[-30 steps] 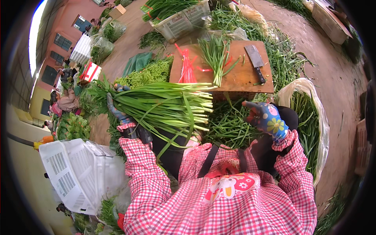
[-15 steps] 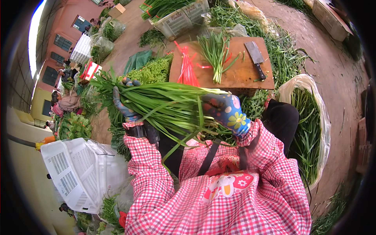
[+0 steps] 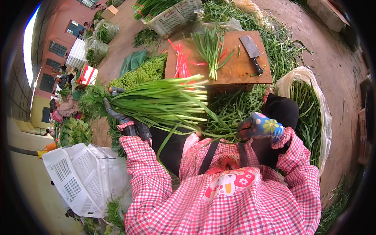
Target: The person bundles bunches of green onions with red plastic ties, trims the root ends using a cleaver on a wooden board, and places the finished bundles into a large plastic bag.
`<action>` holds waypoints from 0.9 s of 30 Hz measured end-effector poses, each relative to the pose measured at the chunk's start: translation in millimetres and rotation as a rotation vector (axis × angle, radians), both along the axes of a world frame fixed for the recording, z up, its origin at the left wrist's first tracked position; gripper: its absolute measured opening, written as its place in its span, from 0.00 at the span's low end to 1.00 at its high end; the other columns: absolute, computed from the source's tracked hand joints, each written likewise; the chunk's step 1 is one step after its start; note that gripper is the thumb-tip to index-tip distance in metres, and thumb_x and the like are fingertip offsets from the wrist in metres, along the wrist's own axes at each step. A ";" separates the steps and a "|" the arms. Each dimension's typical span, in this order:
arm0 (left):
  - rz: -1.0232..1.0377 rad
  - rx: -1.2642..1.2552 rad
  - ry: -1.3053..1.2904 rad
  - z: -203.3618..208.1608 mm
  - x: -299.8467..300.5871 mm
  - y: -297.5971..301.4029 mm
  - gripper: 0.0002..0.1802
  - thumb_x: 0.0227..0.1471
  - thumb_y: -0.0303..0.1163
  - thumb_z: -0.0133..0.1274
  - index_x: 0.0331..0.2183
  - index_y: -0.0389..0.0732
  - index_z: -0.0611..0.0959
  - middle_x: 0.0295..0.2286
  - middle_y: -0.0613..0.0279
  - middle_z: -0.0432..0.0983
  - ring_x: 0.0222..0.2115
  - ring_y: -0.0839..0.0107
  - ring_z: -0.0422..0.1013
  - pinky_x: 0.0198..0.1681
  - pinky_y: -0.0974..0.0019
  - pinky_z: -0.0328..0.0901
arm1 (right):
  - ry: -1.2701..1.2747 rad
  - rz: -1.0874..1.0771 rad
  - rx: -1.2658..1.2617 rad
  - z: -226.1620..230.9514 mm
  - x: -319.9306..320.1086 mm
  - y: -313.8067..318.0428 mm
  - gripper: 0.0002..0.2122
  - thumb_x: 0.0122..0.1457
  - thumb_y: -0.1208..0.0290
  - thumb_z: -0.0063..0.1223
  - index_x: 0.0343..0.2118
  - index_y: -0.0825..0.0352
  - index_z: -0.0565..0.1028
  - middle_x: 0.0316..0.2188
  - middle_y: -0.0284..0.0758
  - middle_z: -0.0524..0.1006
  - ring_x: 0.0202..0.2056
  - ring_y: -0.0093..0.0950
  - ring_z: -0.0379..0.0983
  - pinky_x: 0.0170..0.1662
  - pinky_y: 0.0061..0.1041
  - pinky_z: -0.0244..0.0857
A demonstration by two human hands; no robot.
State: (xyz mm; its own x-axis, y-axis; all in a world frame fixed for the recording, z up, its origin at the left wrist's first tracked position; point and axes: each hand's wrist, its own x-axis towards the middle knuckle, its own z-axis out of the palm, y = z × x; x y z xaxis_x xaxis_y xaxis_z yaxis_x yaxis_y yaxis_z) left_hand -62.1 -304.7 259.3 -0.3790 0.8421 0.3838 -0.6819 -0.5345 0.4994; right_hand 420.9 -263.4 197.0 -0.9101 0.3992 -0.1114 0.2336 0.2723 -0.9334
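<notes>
A thick bunch of garlic chives [image 3: 156,100] lies sideways across my lap, its pale stem ends pointing right. My left hand [image 3: 113,107], in a patterned glove, is closed round the leafy end at the left. Away from the bunch, over my right thigh, is my right hand [image 3: 260,127] in a blue flowered glove. Its fingers are curled together; a few loose blades run up to them, but what they pinch is hidden. Beyond the bunch, a wooden board [image 3: 235,43] bears a smaller bunch of chives [image 3: 211,51], red ties [image 3: 181,64] and a cleaver [image 3: 250,49].
Loose greens [image 3: 231,107] lie below the board and along its right side. To my right stands a clear plastic bag [image 3: 324,125] of greens. White crates [image 3: 74,172] are at my left; another crate [image 3: 172,19] stands beyond the board. Several people sit at the far left.
My right hand has left the stem ends and moved right and toward me, with the fingers closed. The pale stem ends now show. My left hand still grips the bunch.
</notes>
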 end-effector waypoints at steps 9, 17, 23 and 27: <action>-0.060 0.026 -0.041 7.0 8.9 -3.3 0.17 0.51 0.39 0.45 0.37 0.35 0.73 0.33 0.60 0.71 0.34 0.70 0.65 0.47 0.64 0.59 | 0.204 -0.440 0.387 34.2 -43.9 -11.4 0.18 0.46 0.65 0.58 0.41 0.63 0.73 0.11 0.37 0.68 0.13 0.33 0.65 0.19 0.27 0.57; -0.185 0.025 -0.090 20.0 42.2 -0.9 0.17 0.51 0.38 0.46 0.38 0.35 0.72 0.35 0.61 0.70 0.36 0.69 0.65 0.47 0.64 0.59 | 0.139 -0.580 0.619 24.9 -116.2 10.2 0.10 0.47 0.61 0.55 0.29 0.61 0.73 0.17 0.38 0.72 0.22 0.38 0.71 0.23 0.33 0.63; -0.149 0.045 -0.051 22.8 51.0 -2.7 0.17 0.50 0.36 0.47 0.38 0.33 0.70 0.36 0.59 0.69 0.34 0.71 0.66 0.47 0.65 0.59 | 0.289 -0.441 0.705 26.5 -118.4 2.3 0.06 0.49 0.66 0.52 0.25 0.62 0.73 0.18 0.36 0.72 0.19 0.33 0.69 0.23 0.27 0.62; -0.131 0.067 -0.057 18.9 39.6 0.0 0.18 0.49 0.36 0.49 0.39 0.33 0.70 0.35 0.60 0.69 0.33 0.71 0.65 0.46 0.65 0.59 | 0.249 -0.040 -0.054 57.8 -86.0 -5.5 0.07 0.54 0.67 0.49 0.29 0.66 0.74 0.16 0.30 0.71 0.18 0.18 0.63 0.23 0.22 0.59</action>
State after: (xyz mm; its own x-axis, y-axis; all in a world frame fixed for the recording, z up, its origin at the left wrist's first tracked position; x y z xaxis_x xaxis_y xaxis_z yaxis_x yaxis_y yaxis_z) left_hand -22.5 -304.7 278.2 -0.2900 0.8592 0.4216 -0.7744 -0.4695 0.4242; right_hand 334.8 -268.9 254.8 -0.8958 0.4348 0.0920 0.0043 0.2155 -0.9765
